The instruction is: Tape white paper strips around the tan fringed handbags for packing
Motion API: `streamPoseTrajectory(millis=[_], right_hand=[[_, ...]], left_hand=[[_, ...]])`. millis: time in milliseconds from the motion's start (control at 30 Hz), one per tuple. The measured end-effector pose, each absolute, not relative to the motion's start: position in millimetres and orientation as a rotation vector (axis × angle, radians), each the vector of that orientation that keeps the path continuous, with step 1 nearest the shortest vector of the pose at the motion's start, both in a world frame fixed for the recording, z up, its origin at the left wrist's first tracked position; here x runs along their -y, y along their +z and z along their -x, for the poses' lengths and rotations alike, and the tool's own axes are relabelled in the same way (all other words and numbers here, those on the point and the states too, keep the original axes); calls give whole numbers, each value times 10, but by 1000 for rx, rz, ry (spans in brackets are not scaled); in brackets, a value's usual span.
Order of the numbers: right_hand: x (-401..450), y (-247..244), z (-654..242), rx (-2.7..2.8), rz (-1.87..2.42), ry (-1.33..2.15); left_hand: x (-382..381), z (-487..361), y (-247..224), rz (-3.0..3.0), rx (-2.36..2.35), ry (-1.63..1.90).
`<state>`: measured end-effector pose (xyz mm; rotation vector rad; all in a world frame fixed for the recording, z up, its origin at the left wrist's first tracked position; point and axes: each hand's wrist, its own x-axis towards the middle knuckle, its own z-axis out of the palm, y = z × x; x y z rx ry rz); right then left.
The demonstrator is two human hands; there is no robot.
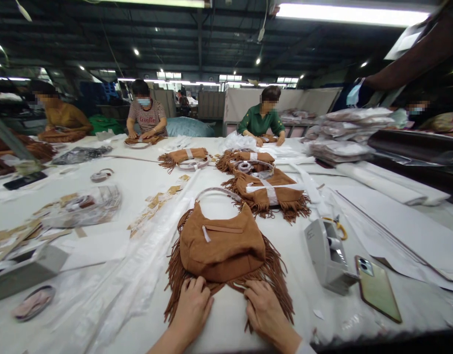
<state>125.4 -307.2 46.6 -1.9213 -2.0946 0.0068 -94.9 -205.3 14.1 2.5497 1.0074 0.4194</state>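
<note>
A brown suede handbag (221, 241) with long fringe lies flat on the table in front of me. Its zipped pocket faces up, and the wrapped strap (217, 191) arcs away from me. At the bag's lower left edge, my left hand (194, 297) has its fingers curled over the fringe. Opposite it, my right hand (263, 307) is closed on fringe strands at the lower right edge. Bare table shows between the two hands. More fringe (280, 273) spreads out along the bag's right side.
Several wrapped brown bags (268, 189) lie beyond mine. To the right are a tape dispenser (327, 255) and a phone (377, 290); another dispenser (27, 270) stands left. Tan tags (158, 201) are scattered at left. Co-workers (263, 118) handle bags across the table (138, 319).
</note>
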Motion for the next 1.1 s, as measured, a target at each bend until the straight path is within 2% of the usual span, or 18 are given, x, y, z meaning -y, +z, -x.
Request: streamPoseTrajectory(millis=[133, 300, 433, 600, 800, 1100], right_hand=[[3087, 389, -923, 1852, 1955, -264], [3090, 221, -809, 2153, 1983, -356], [3186, 136, -1177, 2270, 2037, -390], [3227, 104, -1760, 2332, 1886, -472], [3128, -30, -2047, 2284, 1752, -488], [3169, -115, -2159, 2352, 1748, -519]], left_hand=[[2162, 881, 193, -2572, -1175, 542], [2176, 705, 60, -2748, -771, 800], [2021, 706, -140, -2804, -545, 645], [1823, 792, -166, -2822, -463, 446], [1824, 805, -99, -2810, -542, 411], [2153, 1455, -444, -2749, -779, 435]])
